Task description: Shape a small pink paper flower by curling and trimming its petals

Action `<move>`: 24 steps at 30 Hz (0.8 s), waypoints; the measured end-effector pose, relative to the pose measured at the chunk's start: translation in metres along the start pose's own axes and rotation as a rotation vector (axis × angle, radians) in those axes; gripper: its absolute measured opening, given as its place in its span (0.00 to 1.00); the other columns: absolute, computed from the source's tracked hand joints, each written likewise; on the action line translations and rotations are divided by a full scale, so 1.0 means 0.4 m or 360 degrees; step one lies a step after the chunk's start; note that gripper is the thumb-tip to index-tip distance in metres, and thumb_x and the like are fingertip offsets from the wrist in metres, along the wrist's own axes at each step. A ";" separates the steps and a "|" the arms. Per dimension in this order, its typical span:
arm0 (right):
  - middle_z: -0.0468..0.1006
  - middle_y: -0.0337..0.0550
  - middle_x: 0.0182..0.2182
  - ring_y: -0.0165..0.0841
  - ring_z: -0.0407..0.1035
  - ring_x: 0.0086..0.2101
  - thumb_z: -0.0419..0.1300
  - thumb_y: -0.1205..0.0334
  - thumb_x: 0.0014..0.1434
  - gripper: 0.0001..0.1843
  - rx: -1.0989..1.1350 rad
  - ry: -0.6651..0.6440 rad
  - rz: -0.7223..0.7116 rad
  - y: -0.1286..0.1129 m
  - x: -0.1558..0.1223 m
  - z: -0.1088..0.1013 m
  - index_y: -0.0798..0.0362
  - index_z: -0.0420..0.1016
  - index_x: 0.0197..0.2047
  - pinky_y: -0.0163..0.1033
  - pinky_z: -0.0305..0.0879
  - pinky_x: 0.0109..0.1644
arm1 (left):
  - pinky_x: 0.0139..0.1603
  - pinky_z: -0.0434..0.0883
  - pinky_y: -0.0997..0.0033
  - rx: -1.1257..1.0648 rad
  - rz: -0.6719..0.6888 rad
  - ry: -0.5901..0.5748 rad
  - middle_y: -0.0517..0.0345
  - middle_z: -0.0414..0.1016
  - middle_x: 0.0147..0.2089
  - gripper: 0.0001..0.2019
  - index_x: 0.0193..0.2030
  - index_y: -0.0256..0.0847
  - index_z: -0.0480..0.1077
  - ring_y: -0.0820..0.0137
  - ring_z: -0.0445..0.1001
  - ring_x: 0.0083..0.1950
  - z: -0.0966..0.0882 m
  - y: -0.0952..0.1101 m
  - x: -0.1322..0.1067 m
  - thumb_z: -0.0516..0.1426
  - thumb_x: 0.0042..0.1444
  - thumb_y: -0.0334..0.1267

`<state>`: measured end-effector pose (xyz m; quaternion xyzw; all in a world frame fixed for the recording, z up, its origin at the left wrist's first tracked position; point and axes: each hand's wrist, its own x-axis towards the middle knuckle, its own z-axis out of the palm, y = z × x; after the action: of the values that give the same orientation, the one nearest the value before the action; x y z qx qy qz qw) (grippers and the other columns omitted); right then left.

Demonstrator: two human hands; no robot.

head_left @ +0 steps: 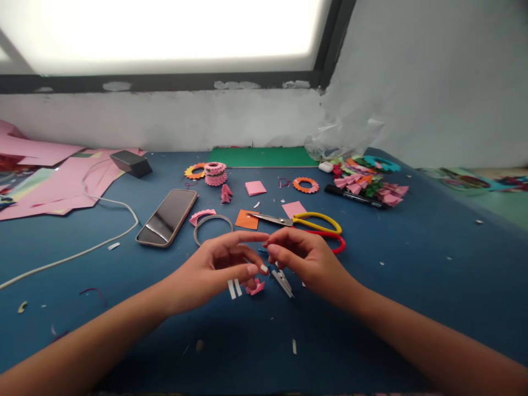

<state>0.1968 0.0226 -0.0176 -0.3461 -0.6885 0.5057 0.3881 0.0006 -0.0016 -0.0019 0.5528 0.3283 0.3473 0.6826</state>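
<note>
My left hand (pixel 225 264) and my right hand (pixel 303 258) meet fingertip to fingertip over the blue table (pixel 412 264), both pinched round something tiny that I cannot make out. Just below the fingers lie a small folded pink paper piece (pixel 256 287), two white strips (pixel 234 288) and a grey folded strip (pixel 284 281). Right behind my right hand lie scissors (pixel 307 223) with yellow and red handles. A grey ring (pixel 212 226) rests behind my left hand.
A phone (pixel 167 217) lies face up at left, beside a white cable (pixel 82 250). Pink sheets (pixel 53 179) and a dark box (pixel 131 163) sit far left. Paper rings (pixel 214 172), pink squares (pixel 256 188), a black marker (pixel 355 196), a heap of folded pieces (pixel 367 181) and a green mat (pixel 264 157) lie behind.
</note>
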 end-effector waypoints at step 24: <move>0.72 0.37 0.26 0.28 0.66 0.27 0.56 0.65 0.59 0.03 -0.0586 0.0088 -0.0225 0.019 0.000 0.002 0.53 0.70 0.33 0.33 0.62 0.30 | 0.48 0.69 0.62 0.0967 0.0007 0.0364 0.51 0.71 0.55 0.26 0.63 0.48 0.54 0.66 0.73 0.46 0.000 -0.012 -0.004 0.55 0.58 0.37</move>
<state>0.1968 0.0243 -0.0251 -0.3756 -0.7810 0.3331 0.3715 0.0003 -0.0037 -0.0066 0.6894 0.4904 0.2947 0.4443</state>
